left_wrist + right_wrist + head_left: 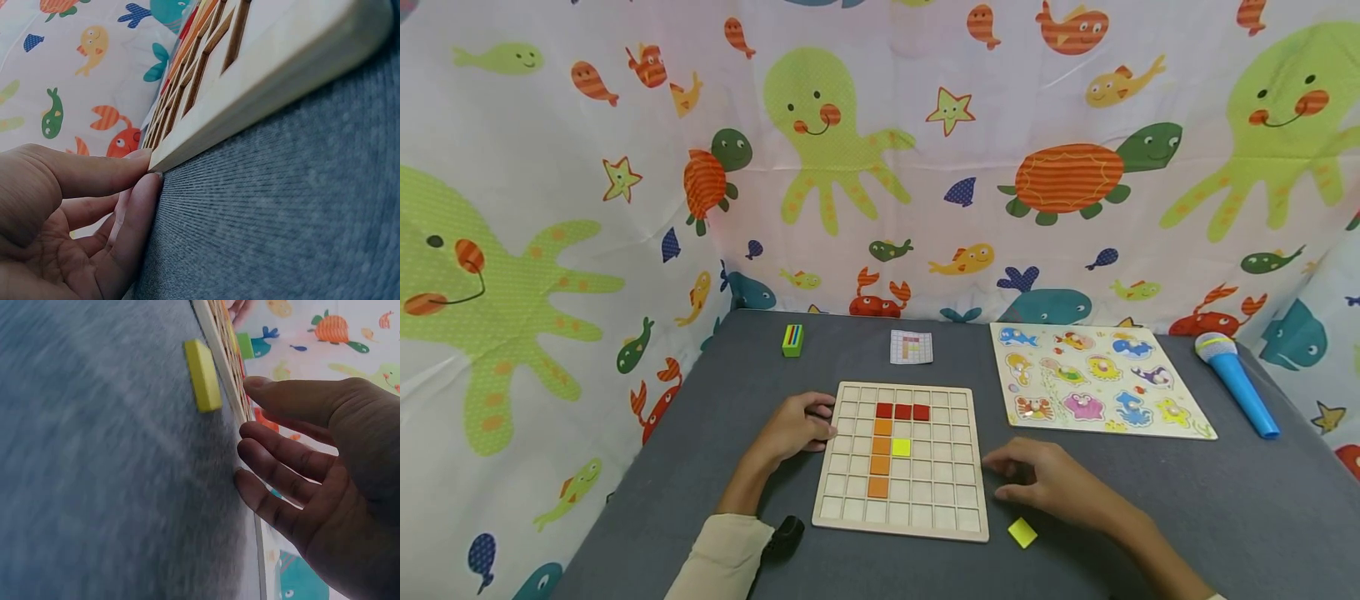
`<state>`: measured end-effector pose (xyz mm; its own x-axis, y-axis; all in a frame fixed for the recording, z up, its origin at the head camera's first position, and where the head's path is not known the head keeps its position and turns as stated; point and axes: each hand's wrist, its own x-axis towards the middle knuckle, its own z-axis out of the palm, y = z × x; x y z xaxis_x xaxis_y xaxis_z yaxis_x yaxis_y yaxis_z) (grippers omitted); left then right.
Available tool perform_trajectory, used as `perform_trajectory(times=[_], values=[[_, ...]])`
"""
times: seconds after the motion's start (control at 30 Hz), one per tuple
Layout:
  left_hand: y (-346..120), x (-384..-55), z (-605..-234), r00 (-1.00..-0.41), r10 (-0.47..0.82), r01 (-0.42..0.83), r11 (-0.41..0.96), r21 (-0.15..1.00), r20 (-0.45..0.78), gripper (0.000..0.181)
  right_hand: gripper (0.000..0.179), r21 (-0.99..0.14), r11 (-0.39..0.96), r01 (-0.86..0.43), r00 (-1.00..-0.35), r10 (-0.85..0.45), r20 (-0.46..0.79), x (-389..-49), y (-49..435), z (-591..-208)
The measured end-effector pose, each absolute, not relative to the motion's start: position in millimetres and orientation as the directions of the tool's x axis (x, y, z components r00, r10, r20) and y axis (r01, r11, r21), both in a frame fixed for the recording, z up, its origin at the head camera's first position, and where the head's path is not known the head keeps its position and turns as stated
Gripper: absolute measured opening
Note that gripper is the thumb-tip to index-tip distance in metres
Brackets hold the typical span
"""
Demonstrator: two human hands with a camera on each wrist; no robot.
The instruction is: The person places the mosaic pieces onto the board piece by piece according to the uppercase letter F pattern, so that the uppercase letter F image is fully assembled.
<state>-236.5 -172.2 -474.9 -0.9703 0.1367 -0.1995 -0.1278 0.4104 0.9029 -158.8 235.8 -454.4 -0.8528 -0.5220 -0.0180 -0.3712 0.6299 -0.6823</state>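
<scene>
A square wooden grid board (856, 517) lies on the grey table. On it three red tiles (903, 412) form a row, several orange tiles (880, 446) run down a column below the left one, and a yellow tile (901, 448) sits beside that column. My left hand (794, 429) pinches the board's left edge between thumb and finger, which the left wrist view shows close up. By the right edge hovers my right hand (1037, 477), its fingers loosely bent and nothing between them. A loose yellow tile (1022, 532) lies on the table near that hand, right of the board.
Behind the board lie a small pattern card (912, 347) and a green block with coloured stripes (792, 341). A sea-animal puzzle board (1097, 379) and a blue toy microphone (1238, 387) are at the right. A printed curtain (865, 250) closes off the back.
</scene>
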Motion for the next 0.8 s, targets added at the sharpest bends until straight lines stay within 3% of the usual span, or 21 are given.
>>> perform_trajectory(times=[0.8], values=[[-172,-235,-474,-0.97,0.135,-0.132,0.406,0.904,-0.203,0.052,0.049,-0.764,0.572,-0.299,-0.812,-0.573,-0.11,-133,265,-454]])
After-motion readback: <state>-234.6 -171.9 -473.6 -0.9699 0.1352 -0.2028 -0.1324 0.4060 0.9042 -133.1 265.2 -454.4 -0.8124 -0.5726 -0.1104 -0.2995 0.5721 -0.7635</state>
